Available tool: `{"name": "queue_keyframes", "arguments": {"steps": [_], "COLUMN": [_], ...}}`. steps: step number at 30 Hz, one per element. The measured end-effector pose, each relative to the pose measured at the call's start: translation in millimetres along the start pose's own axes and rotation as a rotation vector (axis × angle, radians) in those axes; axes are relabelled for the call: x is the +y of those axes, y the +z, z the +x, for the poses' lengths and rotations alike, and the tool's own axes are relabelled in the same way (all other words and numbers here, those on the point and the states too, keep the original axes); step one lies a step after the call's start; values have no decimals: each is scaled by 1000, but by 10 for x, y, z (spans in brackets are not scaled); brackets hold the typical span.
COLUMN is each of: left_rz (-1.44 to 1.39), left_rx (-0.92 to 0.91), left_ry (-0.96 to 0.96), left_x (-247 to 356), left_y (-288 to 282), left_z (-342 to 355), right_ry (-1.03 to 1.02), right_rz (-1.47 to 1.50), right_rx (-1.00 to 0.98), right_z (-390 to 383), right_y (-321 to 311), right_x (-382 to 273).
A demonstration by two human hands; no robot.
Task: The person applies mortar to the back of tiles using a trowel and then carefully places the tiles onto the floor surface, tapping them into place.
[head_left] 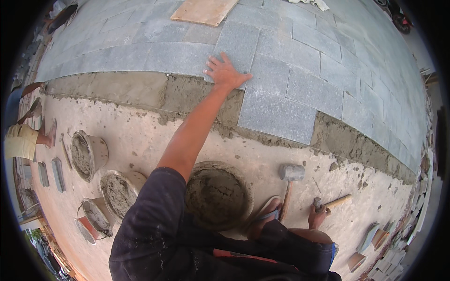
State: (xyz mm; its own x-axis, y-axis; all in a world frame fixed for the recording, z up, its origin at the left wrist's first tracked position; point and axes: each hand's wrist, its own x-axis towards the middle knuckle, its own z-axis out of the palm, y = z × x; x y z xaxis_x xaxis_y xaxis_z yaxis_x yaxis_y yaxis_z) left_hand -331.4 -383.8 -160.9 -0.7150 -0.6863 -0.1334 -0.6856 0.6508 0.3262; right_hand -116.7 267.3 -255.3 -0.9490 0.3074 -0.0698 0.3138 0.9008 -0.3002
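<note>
Near the top centre of the frame the left hand (226,72) lies flat with fingers spread on a grey stone paving slab (234,47), palm down and gripping nothing; the slab sits at the edge of the laid paving, just above the strip of wet mortar bed (140,91) that runs across the upper left. At the lower right the right hand (318,216) is closed around what seems to be a small hammer with a wooden handle (338,202), though the head is too small to make out well. Just left of it a rubber mallet (291,172) lies on the bare ground beside the person's foot. At lower centre sits a round pan of mortar (216,194), with more mortar-filled buckets (89,154) to the left. A wooden board (204,11) rests on the paving at the top.
</note>
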Motion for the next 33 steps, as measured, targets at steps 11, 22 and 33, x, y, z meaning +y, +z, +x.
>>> {"name": "queue_keyframes", "arguments": {"steps": [11,22,33], "left_rz": [-10,36,29], "left_rx": [27,70,97], "left_ry": [12,42,67], "left_x": [10,-7,-21], "left_y": [109,141,202], "left_z": [-3,7,7], "right_ry": [19,-69,26], "right_rz": [-36,-58,6], "right_rx": [-24,40,6], "right_z": [6,20,3], "right_y": [-13,53,27], "right_x": [-59,69,22]}}
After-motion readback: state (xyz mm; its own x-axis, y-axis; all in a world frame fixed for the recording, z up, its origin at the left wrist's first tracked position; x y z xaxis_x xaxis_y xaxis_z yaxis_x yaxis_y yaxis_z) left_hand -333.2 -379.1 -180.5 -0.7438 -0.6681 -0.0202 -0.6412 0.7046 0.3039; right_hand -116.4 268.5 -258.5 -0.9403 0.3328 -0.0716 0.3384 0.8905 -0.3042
